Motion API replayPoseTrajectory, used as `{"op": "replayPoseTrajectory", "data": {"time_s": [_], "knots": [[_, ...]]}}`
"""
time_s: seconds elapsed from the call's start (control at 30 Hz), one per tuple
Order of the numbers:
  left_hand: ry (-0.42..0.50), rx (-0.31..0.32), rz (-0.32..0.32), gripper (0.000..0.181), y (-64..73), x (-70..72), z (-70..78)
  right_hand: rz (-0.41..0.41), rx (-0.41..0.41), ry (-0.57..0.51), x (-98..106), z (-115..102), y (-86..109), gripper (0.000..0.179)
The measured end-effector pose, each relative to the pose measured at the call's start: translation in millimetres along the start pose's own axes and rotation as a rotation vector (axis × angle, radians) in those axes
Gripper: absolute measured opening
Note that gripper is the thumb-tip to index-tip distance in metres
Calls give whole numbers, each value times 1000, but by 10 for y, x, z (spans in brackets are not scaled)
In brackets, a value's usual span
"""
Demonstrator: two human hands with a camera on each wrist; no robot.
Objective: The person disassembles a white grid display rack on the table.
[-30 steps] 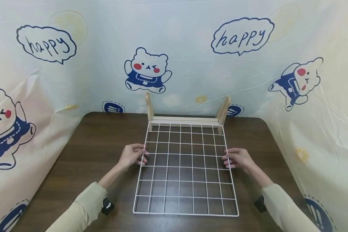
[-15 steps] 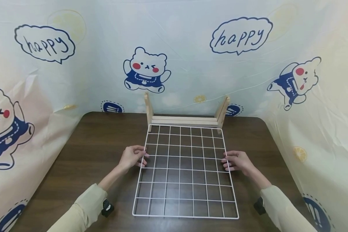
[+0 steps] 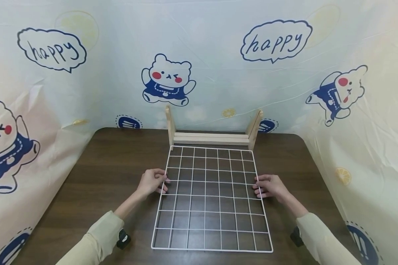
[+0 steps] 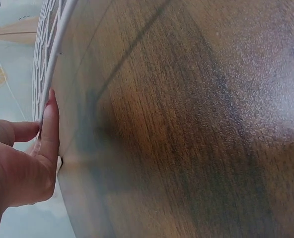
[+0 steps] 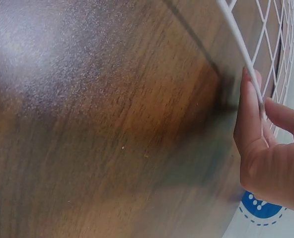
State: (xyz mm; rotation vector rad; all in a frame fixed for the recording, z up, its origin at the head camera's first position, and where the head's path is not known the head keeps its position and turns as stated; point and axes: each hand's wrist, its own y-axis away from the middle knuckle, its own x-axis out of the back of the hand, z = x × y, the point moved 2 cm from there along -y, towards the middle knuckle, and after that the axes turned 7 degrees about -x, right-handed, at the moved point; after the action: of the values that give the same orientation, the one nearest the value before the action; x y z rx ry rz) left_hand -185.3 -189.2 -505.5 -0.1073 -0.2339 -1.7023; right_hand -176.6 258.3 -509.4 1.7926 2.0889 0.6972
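A white wire grid panel is held level above the brown table between my two hands. My left hand pinches its left edge, thumb on top and fingers beneath, as the left wrist view also shows. On the opposite side my right hand pinches the right edge in the same manner; in the right wrist view the thumb lies over the rod and the fingers under it. Just beyond the panel's far edge stands a pale wooden frame with two upright side pieces.
The dark wooden table carries the frame near its back edge. A printed cloth with bears and lettering hangs behind the table and along both sides. The panel's shadow falls on the tabletop in both wrist views.
Both hands have drawn the grid panel slightly toward me, so its far edge no longer overlaps the wooden frame's crossbar as much. The grip of both hands stays the same.
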Motion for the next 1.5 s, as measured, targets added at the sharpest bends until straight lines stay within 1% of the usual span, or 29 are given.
{"op": "replayPoseTrajectory", "data": {"time_s": [0.13, 0.23, 0.3, 0.4, 0.57, 0.7, 0.8, 0.87, 0.97, 1.1, 1.13, 1.2, 1.27, 1.33, 1.4, 1.47, 1.5], "knots": [[-24, -20, -5, 27, -2, -15, -8, 21, -6, 37, -38, 18, 3, 37], [-77, -44, -8, 25, -1, -36, 2, 42, 0, 58, -53, 27, 7, 36], [-125, -56, 0, 25, 3, -53, 15, 63, 4, 77, -60, 28, 10, 34], [-221, -90, 11, 24, 11, -75, 41, 91, 24, 120, -74, 19, 10, 31], [-384, -117, 43, 15, 19, -111, 81, 128, 58, 182, -112, 2, 4, 30], [-491, -151, 58, 10, 28, -121, 96, 135, 97, 262, -153, -10, -7, 33], [-536, -171, 54, 12, 34, -118, 92, 152, 132, 332, -177, -29, -3, 35], [-553, -185, 39, 13, 33, -112, 77, 166, 146, 371, -186, -44, 6, 36], [-612, -243, 22, 11, 37, -105, 66, 176, 151, 440, -194, -64, 24, 40], [-656, -282, 20, 13, 49, -110, 73, 194, 161, 543, -208, -86, 40, 42], [-654, -273, 21, 13, 52, -114, 76, 204, 163, 568, -213, -89, 44, 41], [-683, -266, 31, 11, 56, -123, 87, 220, 169, 594, -220, -90, 44, 41], [-738, -257, 42, 10, 59, -133, 93, 246, 169, 618, -229, -88, 44, 39], [-792, -245, 53, 13, 66, -144, 97, 271, 173, 642, -247, -95, 52, 35], [-843, -236, 65, 14, 76, -155, 94, 292, 186, 688, -272, -106, 61, 24], [-874, -237, 76, 12, 81, -166, 87, 319, 212, 760, -299, -123, 76, 11], [-888, -242, 82, 11, 84, -172, 83, 332, 231, 796, -311, -132, 84, 8]]}}
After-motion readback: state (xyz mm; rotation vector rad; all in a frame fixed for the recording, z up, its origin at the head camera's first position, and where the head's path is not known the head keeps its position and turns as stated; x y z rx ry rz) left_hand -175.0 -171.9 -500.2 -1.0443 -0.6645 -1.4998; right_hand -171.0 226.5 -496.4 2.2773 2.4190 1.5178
